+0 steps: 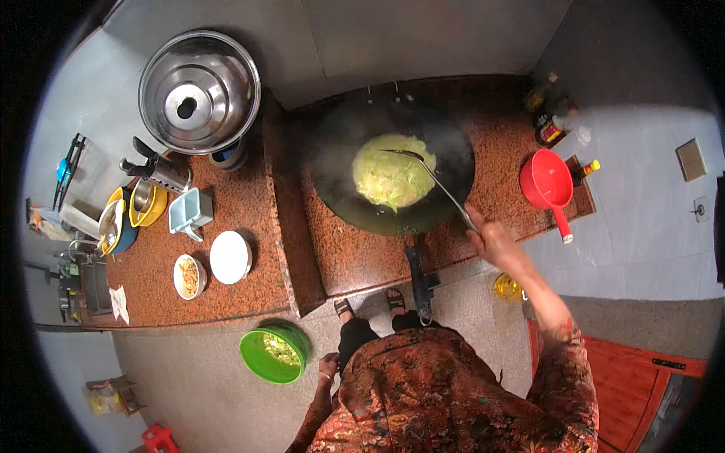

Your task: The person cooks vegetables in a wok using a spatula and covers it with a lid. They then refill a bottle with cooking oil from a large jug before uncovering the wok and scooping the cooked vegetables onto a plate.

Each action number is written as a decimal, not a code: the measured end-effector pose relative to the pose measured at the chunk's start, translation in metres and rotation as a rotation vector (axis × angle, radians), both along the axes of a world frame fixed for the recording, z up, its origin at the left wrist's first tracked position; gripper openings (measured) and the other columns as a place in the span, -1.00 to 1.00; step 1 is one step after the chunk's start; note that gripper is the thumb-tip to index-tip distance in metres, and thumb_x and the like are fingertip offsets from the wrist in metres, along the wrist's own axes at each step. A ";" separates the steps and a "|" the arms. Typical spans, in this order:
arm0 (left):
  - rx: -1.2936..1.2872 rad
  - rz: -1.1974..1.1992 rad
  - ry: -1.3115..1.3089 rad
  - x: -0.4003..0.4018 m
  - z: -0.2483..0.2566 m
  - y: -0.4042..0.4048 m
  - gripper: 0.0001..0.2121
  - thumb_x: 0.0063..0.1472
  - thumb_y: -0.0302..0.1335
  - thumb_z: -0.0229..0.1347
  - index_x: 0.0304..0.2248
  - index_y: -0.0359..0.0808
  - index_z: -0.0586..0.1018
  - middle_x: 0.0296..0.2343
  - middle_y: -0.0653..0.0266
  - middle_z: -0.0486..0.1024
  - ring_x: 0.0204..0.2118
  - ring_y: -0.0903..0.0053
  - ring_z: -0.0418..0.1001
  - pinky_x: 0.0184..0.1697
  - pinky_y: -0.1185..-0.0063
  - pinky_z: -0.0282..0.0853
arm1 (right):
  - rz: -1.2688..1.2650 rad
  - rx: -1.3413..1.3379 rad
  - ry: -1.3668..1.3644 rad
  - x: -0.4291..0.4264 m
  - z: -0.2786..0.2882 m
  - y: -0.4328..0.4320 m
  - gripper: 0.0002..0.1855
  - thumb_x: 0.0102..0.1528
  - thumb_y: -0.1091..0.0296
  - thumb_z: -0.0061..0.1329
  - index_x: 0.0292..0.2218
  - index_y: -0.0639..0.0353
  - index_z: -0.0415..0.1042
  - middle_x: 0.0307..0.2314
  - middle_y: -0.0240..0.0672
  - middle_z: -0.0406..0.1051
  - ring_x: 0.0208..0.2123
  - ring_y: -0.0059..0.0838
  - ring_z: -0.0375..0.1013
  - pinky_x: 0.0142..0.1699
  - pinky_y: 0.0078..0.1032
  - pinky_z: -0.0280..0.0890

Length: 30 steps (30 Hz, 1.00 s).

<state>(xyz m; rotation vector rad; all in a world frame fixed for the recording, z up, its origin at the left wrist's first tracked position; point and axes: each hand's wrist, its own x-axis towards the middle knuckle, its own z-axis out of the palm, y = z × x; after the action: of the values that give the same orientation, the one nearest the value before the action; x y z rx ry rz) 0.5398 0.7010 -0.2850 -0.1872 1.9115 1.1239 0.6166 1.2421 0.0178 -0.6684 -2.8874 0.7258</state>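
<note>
My right hand [497, 242] grips the handle of a metal spatula [447, 193], whose head lies among chopped green vegetables in liquid [393, 172]. They fill the middle of a large dark wok [334, 192], and steam hangs over it. The wok's black handle [419, 280] points towards my body. My left hand [328, 364] hangs low beside my thigh, near a green plastic basin [249, 362] with pale green pieces inside; whether its fingers are apart or closed is unclear.
On the left granite counter stand a white bowl of shredded food [190, 277], a white plate [231, 257], a light blue container [190, 212] and a large steel lid [199, 90]. To the right are a red ladle [546, 180], sauce bottles [549, 129] and an oil bottle [508, 287] lower down.
</note>
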 end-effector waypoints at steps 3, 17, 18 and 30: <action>0.085 0.291 -0.161 0.004 0.008 -0.001 -0.79 0.09 -0.44 0.00 -0.28 -0.35 0.45 -0.54 0.21 0.47 -0.56 0.51 0.45 -0.58 0.59 0.37 | -0.181 -0.197 -0.099 0.000 0.023 -0.006 -0.46 0.02 0.47 -0.17 0.05 0.27 0.10 -0.66 0.04 0.29 -0.61 -0.29 0.36 -0.41 -0.39 0.25; 0.036 0.379 -0.183 0.004 0.008 -0.013 -0.74 0.08 -0.40 0.04 -0.25 -0.37 0.42 -0.52 0.14 0.47 -0.55 0.42 0.47 -0.58 0.53 0.37 | -0.220 -0.358 -0.080 -0.055 -0.039 0.024 -0.50 0.02 0.48 -0.19 0.00 0.46 0.10 -0.44 0.25 0.32 -0.33 0.09 0.37 -0.31 -0.29 0.27; 0.038 0.334 -0.171 0.005 0.010 -0.007 -0.74 0.08 -0.40 0.04 -0.25 -0.35 0.42 -0.52 0.16 0.47 -0.54 0.43 0.47 -0.58 0.55 0.37 | -0.197 -0.187 0.042 -0.047 -0.055 0.034 -0.51 0.03 0.48 -0.19 0.00 0.46 0.10 -0.47 0.23 0.33 -0.37 0.06 0.39 -0.34 -0.30 0.27; 0.038 0.330 -0.172 0.004 0.002 -0.009 -0.77 0.11 -0.40 0.01 -0.27 -0.36 0.44 -0.50 0.15 0.48 -0.54 0.43 0.48 -0.56 0.54 0.37 | -0.283 -0.303 -0.119 -0.015 0.018 0.046 -0.56 0.05 0.44 -0.18 -0.01 0.24 0.18 -0.59 -0.08 0.32 -0.60 -0.35 0.37 -0.47 -0.44 0.28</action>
<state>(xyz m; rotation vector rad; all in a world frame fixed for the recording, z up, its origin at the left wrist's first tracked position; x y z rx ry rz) 0.5433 0.6915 -0.2833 -0.5770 1.7434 1.3138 0.6021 1.2880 0.0362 -1.1616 -2.7202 1.1230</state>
